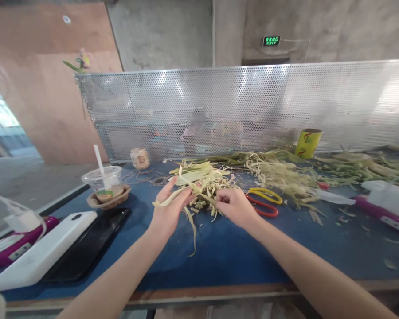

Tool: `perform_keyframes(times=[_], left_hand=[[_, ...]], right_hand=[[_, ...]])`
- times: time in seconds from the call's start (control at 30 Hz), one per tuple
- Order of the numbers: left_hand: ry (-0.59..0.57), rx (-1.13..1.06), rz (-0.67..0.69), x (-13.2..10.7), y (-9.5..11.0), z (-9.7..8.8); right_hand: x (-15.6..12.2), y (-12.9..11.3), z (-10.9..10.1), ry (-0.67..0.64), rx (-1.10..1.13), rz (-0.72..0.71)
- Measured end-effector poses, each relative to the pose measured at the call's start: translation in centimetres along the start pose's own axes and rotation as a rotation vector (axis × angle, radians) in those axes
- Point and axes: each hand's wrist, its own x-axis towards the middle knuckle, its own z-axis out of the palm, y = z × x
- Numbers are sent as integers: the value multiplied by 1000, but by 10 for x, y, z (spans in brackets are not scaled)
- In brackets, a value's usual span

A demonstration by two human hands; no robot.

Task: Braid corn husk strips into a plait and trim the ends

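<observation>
Head view: both bare hands meet over a blue surface (226, 261), at the near edge of a heap of plant strips.
Left hand (169, 201): partly closed, the thumb a little apart from the other fingers, with a pale strip (166, 200) lying between them.
Right hand (234, 206): fingers curled inward beside the heap; their tips are hidden, so I cannot tell whether they pinch anything.
Pale strip: runs across the left hand towards the heap, one end free.
Handling: the step seems to be working single strips by hand; a light, flat pinch near the free end should crease the fibre least, and a slow pull along its length would probably split it less than a sideways tug.
Heap (206, 175): broad, leaf-like pieces on top, short cut-looking bits below; matt, pale green to straw, apparently dry and brittle.
Looser tangle (282, 173): thin, curling shreds to the right, best kept apart so nothing snags.
Looped handles (264, 210): red and yellow, smooth, just beside the right hand; worth keeping clear of the wrist.
Yellow roll (307, 144): an upright, glossy cylinder.
Screen (146, 110): perforated metal, shiny, behind everything.
Clear cup (103, 175): thin-walled, with a straw, in a moulded pulp-like holder (119, 200).
</observation>
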Motion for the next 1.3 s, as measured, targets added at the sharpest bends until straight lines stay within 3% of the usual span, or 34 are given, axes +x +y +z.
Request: perform_keyframes(times=[0.1,0.17,0.33,0.47,0.53,0.63,0.77,0.87,0.97,1.13,1.3], left_hand=[[-179,49,-13,-3,1,2],[-218,29,-28,-4,0,2],[-150,54,-32,-4,-1,2],[-99,290,36,-6,0,1],[-104,386,78,-7,1,1],[-135,368,79,-6,0,1],[-121,186,78,-2,-1,-2],[-97,218,87,-1,-2,-5],[-94,362,106,-2,0,-4],[-147,493,111,-8,7,3],[-240,445,138,-9,2,2]], right_hand=[[1,0,-6,-50,11,19],[1,-1,-7,-100,22,24],[-1,-5,-5,-233,78,-47],[0,-8,1,-155,154,-113],[3,-7,4,-126,207,-214],[6,-6,4,-92,270,-351],[7,-5,-2,-163,249,-154],[7,-3,-2,-214,269,-19],[5,-2,4,-164,431,-19],[1,-5,12,-146,683,-160],[0,-8,9,-236,688,-79]])
